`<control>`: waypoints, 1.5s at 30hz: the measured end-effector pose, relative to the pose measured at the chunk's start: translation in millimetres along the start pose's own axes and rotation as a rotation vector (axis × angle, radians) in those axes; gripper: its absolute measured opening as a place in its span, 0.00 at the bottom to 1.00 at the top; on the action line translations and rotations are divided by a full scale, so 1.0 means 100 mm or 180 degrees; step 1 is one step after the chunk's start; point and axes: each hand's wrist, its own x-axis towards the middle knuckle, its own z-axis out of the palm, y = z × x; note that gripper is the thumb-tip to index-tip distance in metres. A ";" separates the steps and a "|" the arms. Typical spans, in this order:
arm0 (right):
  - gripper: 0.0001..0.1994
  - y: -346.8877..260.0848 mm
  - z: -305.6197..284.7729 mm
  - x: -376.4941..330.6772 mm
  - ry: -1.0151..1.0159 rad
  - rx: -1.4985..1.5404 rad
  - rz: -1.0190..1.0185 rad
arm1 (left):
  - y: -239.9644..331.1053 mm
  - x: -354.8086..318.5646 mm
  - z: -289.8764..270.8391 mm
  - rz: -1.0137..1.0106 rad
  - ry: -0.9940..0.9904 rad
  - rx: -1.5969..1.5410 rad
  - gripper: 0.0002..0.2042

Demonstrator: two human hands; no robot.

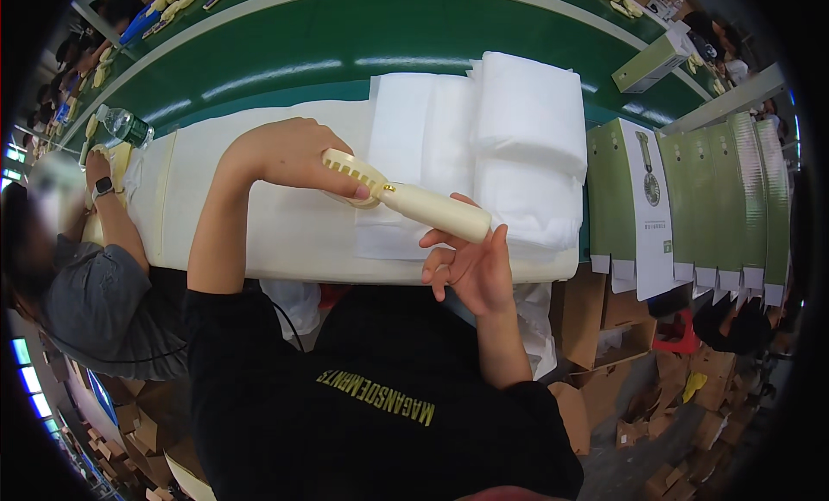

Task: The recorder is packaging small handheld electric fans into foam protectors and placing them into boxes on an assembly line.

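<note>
My left hand point(298, 153) is closed round the head of a cream handheld fan point(436, 212), its thumb near the joint where head and handle meet. Slatted openings show along the part of the head that sticks out past the fingers. The fan's handle slants down to the right over the white-covered table point(302, 233). At the handle's lower end, my right hand point(475, 272) is turned palm up with its fingers spread. Some of its fingers lie close beside or behind the handle; I cannot tell how firmly they touch it.
White soft sheets point(527, 113) are stacked beyond the fan. To their right stand several green folded boxes point(613, 199). A green conveyor belt point(389, 35) runs along the back, with a box point(652, 65) on it. A co-worker point(104, 285) sits at left near a clear bottle point(128, 126).
</note>
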 end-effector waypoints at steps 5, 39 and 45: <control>0.34 -0.02 0.00 -0.01 0.0212 -0.0455 0.0118 | 0.01 0.02 0.03 -0.0058 0.0067 0.0061 0.26; 0.34 -0.09 0.15 -0.02 0.0200 -0.1236 0.0170 | 0.32 -0.25 0.22 0.1330 0.2796 0.1241 0.32; 0.33 -0.06 -0.01 -0.07 -0.0086 -0.1069 0.0538 | 0.41 0.08 0.62 0.2000 0.2847 0.0083 0.38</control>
